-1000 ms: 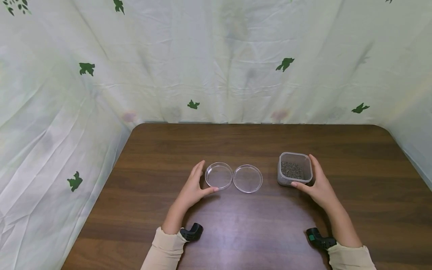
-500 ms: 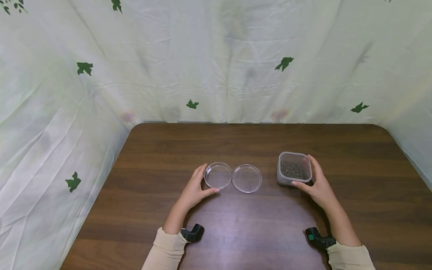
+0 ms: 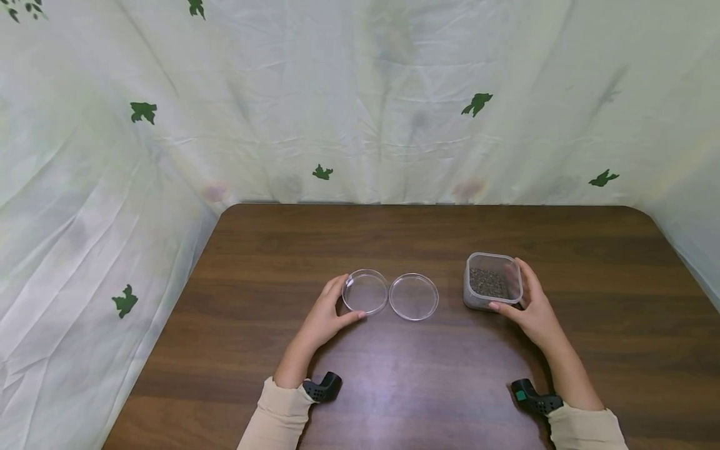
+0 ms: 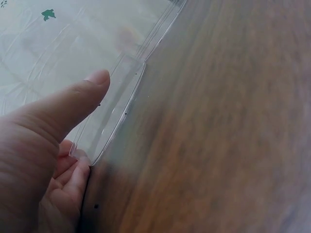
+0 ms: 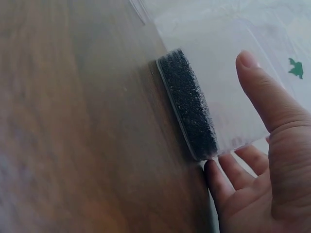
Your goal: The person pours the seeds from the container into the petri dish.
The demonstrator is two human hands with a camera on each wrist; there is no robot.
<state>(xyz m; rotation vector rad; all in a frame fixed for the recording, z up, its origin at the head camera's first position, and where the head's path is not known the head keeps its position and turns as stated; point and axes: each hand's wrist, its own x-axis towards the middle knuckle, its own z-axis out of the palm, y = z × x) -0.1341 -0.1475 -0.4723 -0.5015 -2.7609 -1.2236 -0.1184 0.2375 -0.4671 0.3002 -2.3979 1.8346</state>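
Note:
Two clear round petri dish halves lie side by side on the brown table. My left hand [image 3: 322,324] curves round the left petri dish [image 3: 365,292], thumb at its near edge and fingertips at its left rim. In the left wrist view the thumb lies along the wall of this dish [image 4: 116,114]. The right petri dish [image 3: 414,297] is untouched. Farther right, my right hand [image 3: 535,317] grips a clear, lidless plastic container [image 3: 477,302] by its right side. Dark grey granules [image 5: 187,104] fill its lower part, and its base sits on the tabletop.
The wood-grain table [image 3: 371,237] has rounded back corners and meets a pale curtain [image 3: 365,125] with green leaf shapes. Black wrist cameras [image 3: 323,387] sit on both wrists, beside beige sleeves [image 3: 275,415].
My left fingertips have drawn in from just beside the left petri dish to its rim. The right hand, container and other dish stay put.

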